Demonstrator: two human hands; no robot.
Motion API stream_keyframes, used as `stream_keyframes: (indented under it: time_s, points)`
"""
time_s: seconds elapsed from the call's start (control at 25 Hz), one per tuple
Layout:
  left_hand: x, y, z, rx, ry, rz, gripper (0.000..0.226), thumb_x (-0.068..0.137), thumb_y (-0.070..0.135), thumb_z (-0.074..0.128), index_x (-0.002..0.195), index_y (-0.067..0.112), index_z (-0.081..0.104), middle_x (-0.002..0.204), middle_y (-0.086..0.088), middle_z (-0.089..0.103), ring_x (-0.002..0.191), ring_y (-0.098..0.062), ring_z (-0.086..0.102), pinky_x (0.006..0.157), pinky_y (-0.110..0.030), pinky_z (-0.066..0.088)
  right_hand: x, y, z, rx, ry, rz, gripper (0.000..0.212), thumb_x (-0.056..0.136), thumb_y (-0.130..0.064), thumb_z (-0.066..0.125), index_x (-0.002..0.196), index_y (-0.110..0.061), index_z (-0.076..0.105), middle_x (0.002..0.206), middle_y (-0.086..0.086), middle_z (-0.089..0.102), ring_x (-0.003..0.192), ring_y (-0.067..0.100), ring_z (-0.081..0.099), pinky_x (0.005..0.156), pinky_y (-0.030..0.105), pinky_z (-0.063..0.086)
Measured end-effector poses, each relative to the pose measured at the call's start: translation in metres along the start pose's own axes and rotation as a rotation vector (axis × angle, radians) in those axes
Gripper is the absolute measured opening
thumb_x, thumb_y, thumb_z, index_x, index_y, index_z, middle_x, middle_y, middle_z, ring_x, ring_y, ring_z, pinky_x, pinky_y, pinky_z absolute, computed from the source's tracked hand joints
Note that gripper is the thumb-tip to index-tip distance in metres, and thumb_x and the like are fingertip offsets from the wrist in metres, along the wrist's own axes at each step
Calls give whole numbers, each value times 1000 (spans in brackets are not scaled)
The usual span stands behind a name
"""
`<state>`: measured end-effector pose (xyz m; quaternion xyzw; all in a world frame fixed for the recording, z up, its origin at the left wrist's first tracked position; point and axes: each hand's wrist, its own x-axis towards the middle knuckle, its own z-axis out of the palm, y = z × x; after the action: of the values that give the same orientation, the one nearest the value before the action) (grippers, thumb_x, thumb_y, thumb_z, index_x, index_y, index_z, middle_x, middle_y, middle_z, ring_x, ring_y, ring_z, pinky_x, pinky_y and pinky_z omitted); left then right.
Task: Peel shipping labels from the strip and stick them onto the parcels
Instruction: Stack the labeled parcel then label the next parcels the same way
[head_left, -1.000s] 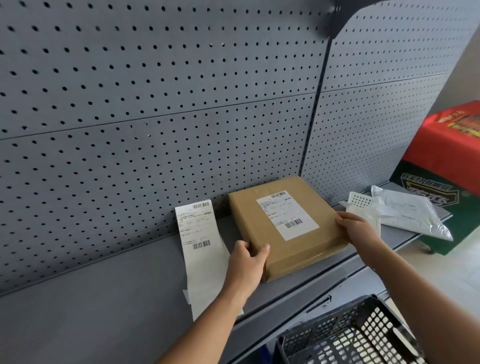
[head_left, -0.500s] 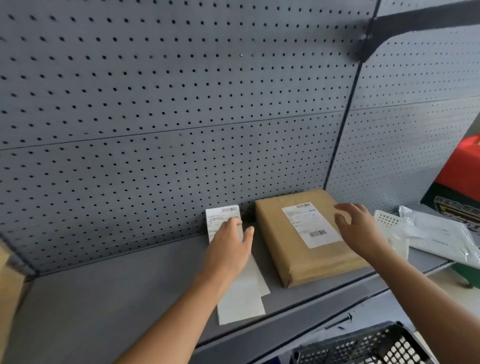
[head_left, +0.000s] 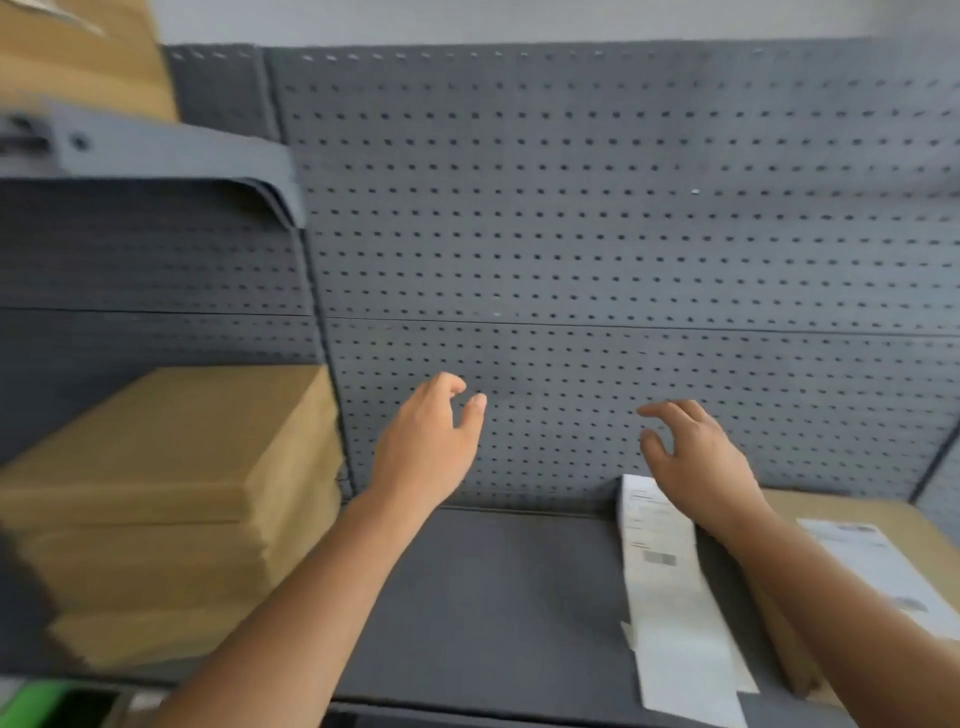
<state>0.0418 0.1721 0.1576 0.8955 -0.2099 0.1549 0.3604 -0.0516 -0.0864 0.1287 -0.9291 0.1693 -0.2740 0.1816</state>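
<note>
Head view, and it's pretty smeared, so fine print is a no-go. Both hands are up in the air in front of the pegboard, touching nothing. The left hand (head_left: 426, 447) has its fingers (head_left: 442, 385) loosely curved and apart, empty. The right hand (head_left: 698, 465) is the same deal, fingers (head_left: 670, 415) spread and relaxed, hovering above the back end of the label strip (head_left: 670, 597).

The strip lies flat on the right half of the shelf (head_left: 493, 597), running from the back wall to the front edge. I'd guess that's so the next label is easy to pick at. Just right of it, at the shelf's right end, sits a brown parcel (head_left: 821, 512) with a white label (head_left: 878, 564) already on top, so that one looks done.

At the left end there's a stack of plain brown parcels (head_left: 171, 499), no labels that I can make out. My read is the empty hands are free to fetch one of those next.

Room-wise: grey pegboard (head_left: 571, 234) as backing, an upper shelf (head_left: 156, 156) overhead at the left with cardboard (head_left: 78, 57) on it, and something green (head_left: 47, 699) below the front left corner.
</note>
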Motion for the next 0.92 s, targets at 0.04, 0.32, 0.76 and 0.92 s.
stream_keyframes:
  time_s: [0.04, 0.32, 0.76, 0.92]
  points:
    - [1, -14, -17, 7, 36, -29, 40, 103, 47, 45, 132, 21, 56, 141, 8, 59, 130, -14, 54, 98, -33, 46, 4, -21, 8, 24, -14, -33, 33, 99, -30, 51, 131, -23, 59, 137, -2, 53, 114, 22, 57, 78, 33, 46]
    - [-15, -120, -137, 109, 228, -210, 37, 104, 45, 46, 130, 21, 57, 139, 3, 61, 114, -18, 62, 86, -32, 47, 13, -170, 73, 176, -146, -254, 33, 102, -31, 47, 133, -22, 55, 139, -5, 50, 59, 5, 46, 56, 26, 40]
    - [-52, -268, -231, -59, 350, -621, 52, 104, 49, 45, 147, 19, 49, 148, -6, 54, 132, -29, 53, 100, -41, 44, -7, -317, 158, 755, -547, 113, 60, 101, -45, 47, 153, -23, 28, 155, 2, 37, 139, 23, 40, 113, 45, 36]
    - [-54, -292, -219, -514, 280, -852, 88, 77, 79, 51, 144, 23, 54, 146, -4, 57, 133, -28, 53, 113, -46, 41, -18, -330, 173, 914, -689, 309, 62, 99, -48, 48, 153, -24, 28, 135, -2, 51, 116, 22, 53, 98, 38, 40]
